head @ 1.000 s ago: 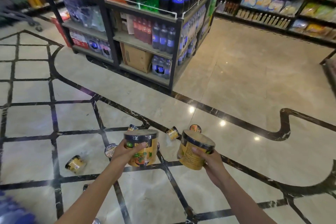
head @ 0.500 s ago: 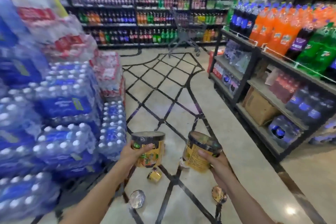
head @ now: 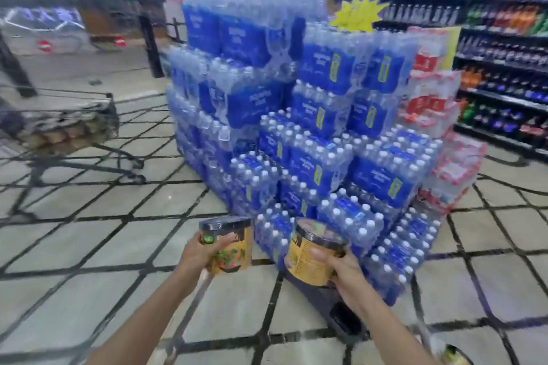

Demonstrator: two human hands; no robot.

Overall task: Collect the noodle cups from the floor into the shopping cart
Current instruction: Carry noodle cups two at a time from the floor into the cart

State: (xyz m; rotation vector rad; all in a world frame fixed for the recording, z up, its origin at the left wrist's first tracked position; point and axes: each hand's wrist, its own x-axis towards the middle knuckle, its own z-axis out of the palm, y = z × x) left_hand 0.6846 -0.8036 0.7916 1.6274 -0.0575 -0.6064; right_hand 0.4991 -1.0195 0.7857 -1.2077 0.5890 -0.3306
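My left hand point(head: 199, 252) grips a yellow noodle cup point(head: 232, 244) with a dark lid, held upright at chest height. In my right hand point(head: 341, 268) is a second yellow noodle cup point(head: 311, 255), tilted to the left. The shopping cart point(head: 74, 124) stands blurred at the far left, several noodle cups lying in its basket. Both hands are well to the right of the cart. Another cup point(head: 453, 357) lies on the floor at the bottom right edge.
A tall stack of blue shrink-wrapped water bottle packs point(head: 296, 115) rises straight ahead, close behind my hands. Red-labelled packs point(head: 436, 115) lean on its right side. Drink shelves point(head: 504, 53) line the right wall. Tiled floor point(head: 103, 231) stretches between me and the cart.
My view has swung left: the soda shelf and scattered floor cups have left the frame, and the water stack and the cart have come in. Both hands still hold their cups.
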